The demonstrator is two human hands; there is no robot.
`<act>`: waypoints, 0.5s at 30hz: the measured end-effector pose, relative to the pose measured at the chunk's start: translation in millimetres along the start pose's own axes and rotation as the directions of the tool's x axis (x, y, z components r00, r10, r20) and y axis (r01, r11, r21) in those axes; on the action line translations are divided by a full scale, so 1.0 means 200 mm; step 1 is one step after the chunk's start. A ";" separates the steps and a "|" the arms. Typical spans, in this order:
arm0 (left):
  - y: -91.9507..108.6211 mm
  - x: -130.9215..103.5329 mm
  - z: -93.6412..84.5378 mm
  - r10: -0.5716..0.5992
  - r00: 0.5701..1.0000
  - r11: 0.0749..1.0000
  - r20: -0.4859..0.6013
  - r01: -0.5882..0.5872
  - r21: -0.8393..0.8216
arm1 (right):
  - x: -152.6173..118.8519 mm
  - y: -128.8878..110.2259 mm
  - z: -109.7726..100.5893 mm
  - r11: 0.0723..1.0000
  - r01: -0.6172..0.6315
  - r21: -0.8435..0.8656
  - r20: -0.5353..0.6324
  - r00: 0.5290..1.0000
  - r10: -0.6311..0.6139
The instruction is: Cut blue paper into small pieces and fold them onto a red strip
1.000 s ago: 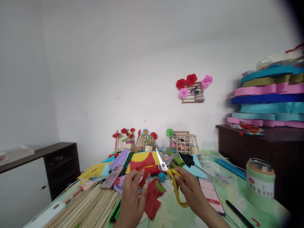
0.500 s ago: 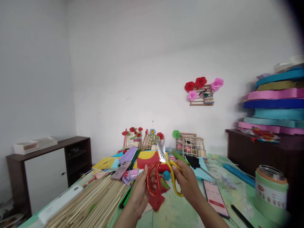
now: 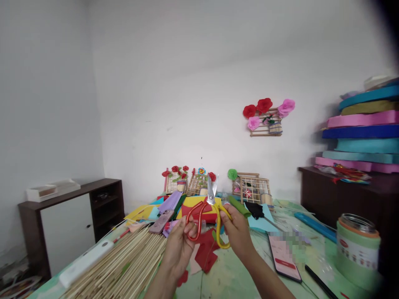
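Both hands hold one pair of scissors (image 3: pixel 211 197) upright over the table, blades pointing away from me and slightly apart. My left hand (image 3: pixel 181 243) is closed on the red handle loop, with fingers through or around it. Around the yellow handle loop, my right hand (image 3: pixel 237 228) has its thumb and fingers closed. Beneath the scissors lie cut pieces of red paper (image 3: pixel 205 257) and a pale pink scrap (image 3: pixel 195 259). Behind the blades are yellow and red sheets (image 3: pixel 202 203).
Left of my hands lies a bundle of thin sticks (image 3: pixel 124 261), with a purple phone (image 3: pixel 161 221) beyond. At right are another phone (image 3: pixel 284 257), a black pen (image 3: pixel 319 281) and a green jar (image 3: pixel 358 249). Stick frames with paper flowers (image 3: pixel 254 189) lean on the wall.
The scissors have turned slightly, and the red handle has swung to the left with my left hand. More of the red paper below shows now. The view has shifted a little.
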State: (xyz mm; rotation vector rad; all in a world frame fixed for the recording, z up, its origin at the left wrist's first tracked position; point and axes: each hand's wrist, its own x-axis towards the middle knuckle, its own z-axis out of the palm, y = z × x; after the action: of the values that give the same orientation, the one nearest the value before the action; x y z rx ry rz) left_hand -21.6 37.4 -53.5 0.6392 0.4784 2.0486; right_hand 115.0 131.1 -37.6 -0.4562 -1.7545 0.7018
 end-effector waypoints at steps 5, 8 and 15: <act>-0.02 -0.01 0.01 0.088 0.994 0.993 -0.061 -0.083 0.079 | -0.08 -0.05 0.02 0.993 0.060 -0.106 -0.186 0.979 -0.079; -0.11 -0.05 0.03 0.146 0.982 0.985 -0.118 -0.133 0.113 | -0.15 -0.10 0.04 0.988 0.098 -0.116 -0.202 0.972 -0.120; -0.33 -0.14 0.05 0.202 0.960 0.968 -0.192 -0.165 0.191 | -0.15 -0.04 0.14 0.770 -0.491 0.406 0.191 0.870 0.455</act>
State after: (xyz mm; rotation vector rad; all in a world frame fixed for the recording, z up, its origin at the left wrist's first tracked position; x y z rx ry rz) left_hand 40.4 48.0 -88.8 0.5896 0.7518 2.2816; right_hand 97.7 99.6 -60.0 -0.5634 -1.4889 1.4694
